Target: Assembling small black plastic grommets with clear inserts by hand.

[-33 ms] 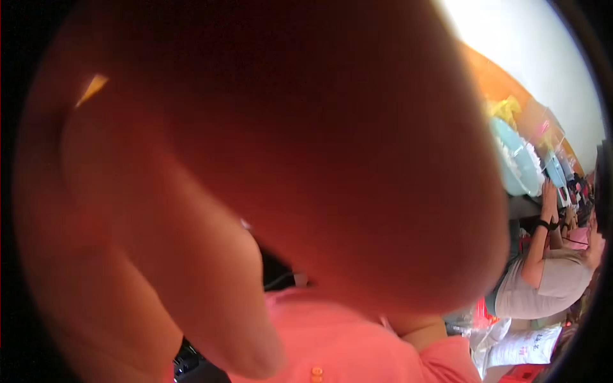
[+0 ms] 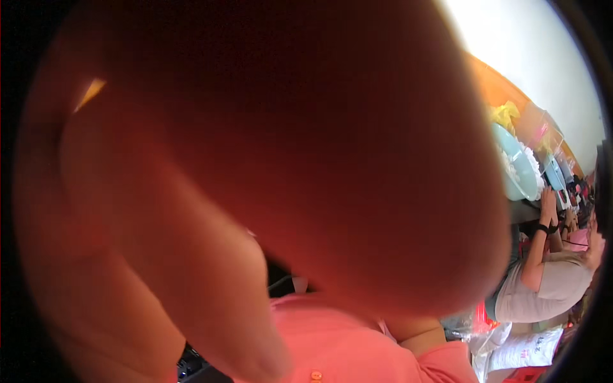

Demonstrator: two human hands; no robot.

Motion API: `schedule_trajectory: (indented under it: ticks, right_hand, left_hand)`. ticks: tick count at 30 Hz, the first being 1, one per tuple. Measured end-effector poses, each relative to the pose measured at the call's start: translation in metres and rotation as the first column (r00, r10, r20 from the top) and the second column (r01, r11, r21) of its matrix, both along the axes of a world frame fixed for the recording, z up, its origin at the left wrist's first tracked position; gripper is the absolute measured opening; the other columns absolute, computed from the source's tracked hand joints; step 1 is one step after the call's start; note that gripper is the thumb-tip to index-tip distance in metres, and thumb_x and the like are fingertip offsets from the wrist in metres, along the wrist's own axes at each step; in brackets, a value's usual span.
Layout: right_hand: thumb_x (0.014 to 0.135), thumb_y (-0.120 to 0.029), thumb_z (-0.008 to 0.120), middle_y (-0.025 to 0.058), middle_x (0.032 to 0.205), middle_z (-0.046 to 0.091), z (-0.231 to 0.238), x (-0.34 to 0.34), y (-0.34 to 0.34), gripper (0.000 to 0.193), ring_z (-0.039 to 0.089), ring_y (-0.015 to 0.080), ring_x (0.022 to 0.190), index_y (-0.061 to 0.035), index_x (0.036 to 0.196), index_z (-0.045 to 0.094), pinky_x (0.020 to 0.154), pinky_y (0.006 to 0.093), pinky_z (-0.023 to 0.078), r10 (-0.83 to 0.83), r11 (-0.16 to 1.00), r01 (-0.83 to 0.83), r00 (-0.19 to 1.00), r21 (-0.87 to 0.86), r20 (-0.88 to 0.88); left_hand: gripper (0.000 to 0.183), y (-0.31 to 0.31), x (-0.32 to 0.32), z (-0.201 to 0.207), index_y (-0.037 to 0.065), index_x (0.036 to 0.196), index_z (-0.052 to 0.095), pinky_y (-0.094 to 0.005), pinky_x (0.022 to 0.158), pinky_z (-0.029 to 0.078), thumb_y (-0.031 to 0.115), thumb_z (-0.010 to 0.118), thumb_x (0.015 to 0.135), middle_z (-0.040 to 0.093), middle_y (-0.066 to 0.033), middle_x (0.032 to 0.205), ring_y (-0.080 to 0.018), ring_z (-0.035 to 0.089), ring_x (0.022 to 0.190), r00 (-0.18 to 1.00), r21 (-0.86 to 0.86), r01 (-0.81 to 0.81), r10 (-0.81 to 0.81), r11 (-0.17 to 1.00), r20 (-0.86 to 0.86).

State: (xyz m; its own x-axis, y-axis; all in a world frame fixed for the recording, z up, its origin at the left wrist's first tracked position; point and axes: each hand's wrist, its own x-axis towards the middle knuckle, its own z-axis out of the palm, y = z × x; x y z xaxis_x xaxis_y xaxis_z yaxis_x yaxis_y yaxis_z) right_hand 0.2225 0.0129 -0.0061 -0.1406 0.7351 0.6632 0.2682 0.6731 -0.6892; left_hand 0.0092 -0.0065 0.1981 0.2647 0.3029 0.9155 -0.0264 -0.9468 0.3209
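Over the lens, blurred hand (image 2: 268,159), work hidden

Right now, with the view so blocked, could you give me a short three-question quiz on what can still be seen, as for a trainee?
1. True or false: a blurred hand held close to the camera covers most of the view.
2. The shirt at the lower edge is: A) green, B) coral pink, C) black.
3. Fill in: the person at the right wears a black band on the ____.
Key: 1 true; 2 B; 3 wrist.
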Motion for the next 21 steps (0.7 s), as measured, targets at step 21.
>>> schedule_trajectory:
  ticks: [21]
  right_hand:
    - [0.085, 0.001, 0.074, 0.0054, 0.073, 0.065, -0.004, 0.067, -0.013, 0.012, 0.060, 0.0081, 0.063, 0.0015, 0.086, 0.062, 0.059, 0.0218, 0.047, -0.183, 0.982, 0.151, 0.905, -0.111, -0.384]
  left_hand:
    - [0.021, 0.074, 0.109, -0.174, 0.004, 0.095, 0.068, -0.0410, 0.070, 0.049, -0.004, 0.067, 0.076, 0.058, -0.0114, 0.084, -0.0328, 0.057, 0.082, 0.724, -0.038, -0.457, 0.346, 0.889, -0.596]
